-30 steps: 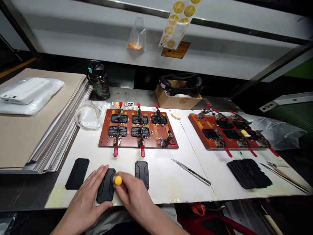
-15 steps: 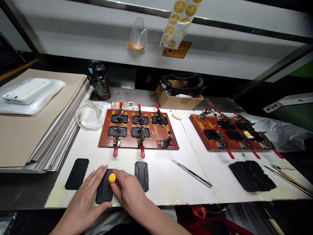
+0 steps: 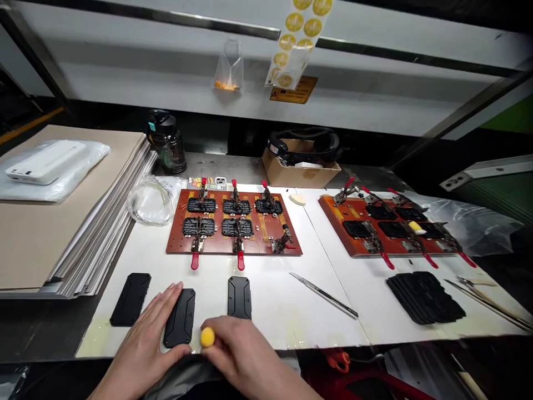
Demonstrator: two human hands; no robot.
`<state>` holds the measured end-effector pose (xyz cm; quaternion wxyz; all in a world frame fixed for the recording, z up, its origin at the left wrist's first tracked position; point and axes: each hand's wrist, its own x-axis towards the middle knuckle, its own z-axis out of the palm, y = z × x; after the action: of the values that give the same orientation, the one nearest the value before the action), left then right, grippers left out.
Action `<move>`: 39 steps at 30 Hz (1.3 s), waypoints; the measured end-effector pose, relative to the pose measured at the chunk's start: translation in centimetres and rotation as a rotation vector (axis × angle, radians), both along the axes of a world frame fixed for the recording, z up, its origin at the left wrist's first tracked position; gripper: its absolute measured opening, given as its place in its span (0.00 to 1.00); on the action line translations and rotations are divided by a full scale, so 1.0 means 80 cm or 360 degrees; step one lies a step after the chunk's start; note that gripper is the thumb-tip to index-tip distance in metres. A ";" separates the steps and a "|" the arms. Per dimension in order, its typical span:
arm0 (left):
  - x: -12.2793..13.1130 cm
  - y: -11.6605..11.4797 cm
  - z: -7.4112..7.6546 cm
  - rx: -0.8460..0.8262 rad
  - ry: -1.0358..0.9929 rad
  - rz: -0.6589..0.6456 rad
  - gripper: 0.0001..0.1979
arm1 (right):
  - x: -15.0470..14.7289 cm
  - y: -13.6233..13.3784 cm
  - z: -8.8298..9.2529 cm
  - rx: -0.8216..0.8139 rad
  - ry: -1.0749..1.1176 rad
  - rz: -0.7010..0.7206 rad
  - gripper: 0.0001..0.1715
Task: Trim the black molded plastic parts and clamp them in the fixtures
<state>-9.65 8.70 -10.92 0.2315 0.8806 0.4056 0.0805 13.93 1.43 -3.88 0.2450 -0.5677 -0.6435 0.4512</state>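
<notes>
On the white board in front of me lies a black rectangular plate (image 3: 180, 319) with grooved lines and small corner holes. My left hand (image 3: 145, 339) lies flat along its left side, fingers stretched, thumb at the lower corner. To the right of that plate, my right hand (image 3: 237, 347) pinches a yellow round-ended piece (image 3: 207, 336); the rest of it is hidden in the fingers. A gap separates it from the plate. Similar plates lie on either side: a left plate (image 3: 130, 299) and a right plate (image 3: 240, 297), whose lower end is behind my right hand.
A red-brown clamp fixture (image 3: 258, 247) holds several black parts; another clamp fixture (image 3: 337, 214) stands right. Tweezers (image 3: 325, 294), stacked black pieces (image 3: 425, 298) and pliers (image 3: 472, 286) lie nearby. Cardboard sheets (image 3: 116, 194) are stacked left. A bottle (image 3: 166, 143) and box (image 3: 300, 173) stand behind.
My right hand has moved right and toward me with the yellow piece, off the middle plate, and partly covers the right plate. My left hand stays at the plate. The view shifts slightly.
</notes>
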 end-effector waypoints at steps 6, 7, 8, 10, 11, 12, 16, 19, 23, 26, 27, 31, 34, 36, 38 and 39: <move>0.041 -0.004 0.023 0.0071 -0.0089 -0.0065 0.49 | 0.021 -0.018 0.003 0.0009 0.0132 -0.0561 0.12; 0.034 -0.002 0.027 0.0118 -0.0096 -0.0041 0.47 | 0.023 -0.020 0.000 0.0013 0.0139 -0.0580 0.12; 0.021 0.003 0.029 0.0191 -0.0094 0.0007 0.43 | 0.026 -0.022 -0.004 0.0023 0.0145 -0.0600 0.13; -0.016 0.018 0.030 0.0374 -0.0051 0.0154 0.35 | 0.030 -0.025 -0.012 0.0039 0.0153 -0.0662 0.14; -0.037 0.026 0.029 0.0439 -0.0008 0.0226 0.34 | 0.031 -0.025 -0.015 0.0047 0.0157 -0.0697 0.15; -0.055 0.033 0.027 0.0461 0.0044 0.0270 0.34 | 0.030 -0.022 -0.017 0.0056 0.0163 -0.0723 0.15; -0.083 0.030 0.015 0.0265 0.0183 0.0283 0.38 | 0.008 0.002 -0.012 0.0131 0.0211 -0.0613 0.14; -0.063 0.002 0.008 0.0207 0.0177 0.0394 0.41 | -0.020 0.027 0.001 0.0176 0.0188 -0.0383 0.13; -0.051 -0.018 0.010 0.0147 0.0135 0.0441 0.43 | -0.063 0.058 0.000 0.0203 -0.0038 0.0039 0.11; -0.061 -0.012 0.017 0.0037 0.0112 0.0359 0.41 | -0.095 0.077 -0.018 0.0275 -0.0300 0.0293 0.13; -0.066 -0.010 0.019 0.0009 0.0097 0.0340 0.41 | -0.104 0.082 -0.024 0.0298 -0.0390 0.0333 0.13; -0.073 -0.004 0.024 -0.0079 0.0026 0.0356 0.42 | -0.125 0.088 -0.034 0.0341 -0.0611 0.0431 0.11; -0.073 -0.002 0.025 -0.0125 0.0002 0.0384 0.42 | -0.129 0.089 -0.032 0.0321 -0.0662 0.0551 0.08; -0.073 0.000 0.024 -0.0149 -0.0003 0.0388 0.42 | -0.133 0.090 -0.032 0.0312 -0.0681 0.0535 0.07; -0.074 0.002 0.023 -0.0158 0.0000 0.0389 0.41 | -0.134 0.090 -0.033 0.0320 -0.0676 0.0447 0.09; -0.075 0.003 0.023 -0.0156 0.0007 0.0387 0.41 | -0.132 0.088 -0.031 0.0308 -0.0654 0.0415 0.09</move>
<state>-15.67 8.90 -9.06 0.2619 0.8128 0.5132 0.0861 3.41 8.49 -6.38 0.1022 -0.5336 -0.7877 0.2905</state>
